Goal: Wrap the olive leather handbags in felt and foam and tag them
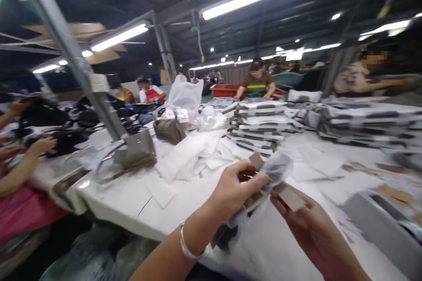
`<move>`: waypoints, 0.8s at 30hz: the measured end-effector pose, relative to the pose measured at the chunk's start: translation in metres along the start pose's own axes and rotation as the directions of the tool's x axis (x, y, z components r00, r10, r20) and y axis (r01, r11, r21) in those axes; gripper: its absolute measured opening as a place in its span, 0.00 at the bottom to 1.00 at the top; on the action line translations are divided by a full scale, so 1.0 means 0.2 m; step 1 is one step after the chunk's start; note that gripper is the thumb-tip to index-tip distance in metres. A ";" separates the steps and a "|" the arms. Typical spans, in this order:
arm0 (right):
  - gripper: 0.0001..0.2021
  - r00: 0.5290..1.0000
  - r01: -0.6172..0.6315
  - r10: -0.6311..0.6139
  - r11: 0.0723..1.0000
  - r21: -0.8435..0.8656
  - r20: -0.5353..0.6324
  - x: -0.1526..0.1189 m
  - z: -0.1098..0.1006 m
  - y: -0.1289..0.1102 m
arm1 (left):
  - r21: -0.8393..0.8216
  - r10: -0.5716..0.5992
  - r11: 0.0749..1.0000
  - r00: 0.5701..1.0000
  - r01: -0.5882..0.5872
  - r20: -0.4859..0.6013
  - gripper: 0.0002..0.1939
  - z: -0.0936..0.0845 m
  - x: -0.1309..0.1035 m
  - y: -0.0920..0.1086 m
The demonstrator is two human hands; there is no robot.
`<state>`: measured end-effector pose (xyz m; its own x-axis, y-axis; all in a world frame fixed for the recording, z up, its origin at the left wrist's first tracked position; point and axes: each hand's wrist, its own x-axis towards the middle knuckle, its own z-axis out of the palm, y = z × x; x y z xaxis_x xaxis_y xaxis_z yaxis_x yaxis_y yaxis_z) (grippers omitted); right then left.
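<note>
My left hand (235,186) is closed, thumb on top, round a clear plastic-wrapped item (275,169) above the near part of the table. What the plastic holds is blurred. A small brown piece (257,161) sticks out beyond the left fingers. In my right hand (308,219) is a flat taupe piece (289,196), pinched close beside the plastic. Whether that piece is joined to the wrapped item, I cannot tell. Something dark in loose plastic (224,237) shows below my left wrist.
Two taupe handbags, one nearer (136,151) and one farther (169,129), stand left on the white table (132,199). White sheets (184,158) lie mid-table. Wrapped stacks (257,125) rise behind. A grey box (379,224) sits at right. Co-workers' arms (23,167) reach in from the left.
</note>
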<state>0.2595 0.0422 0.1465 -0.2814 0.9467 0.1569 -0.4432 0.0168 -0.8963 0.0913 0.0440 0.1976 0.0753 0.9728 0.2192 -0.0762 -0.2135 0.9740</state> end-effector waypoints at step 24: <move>0.16 0.971 0.090 -0.116 0.988 -0.129 -0.211 0.09 0.12 0.04 | 0.602 0.487 0.668 0.869 -0.437 0.090 0.14 0.01 -0.06 -0.03</move>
<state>0.2301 0.0510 0.1530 -0.0423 0.9848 0.1686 -0.3528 0.1432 -0.9247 0.0919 0.0327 0.1897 0.1179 0.7330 0.6699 0.5151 -0.6219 0.5898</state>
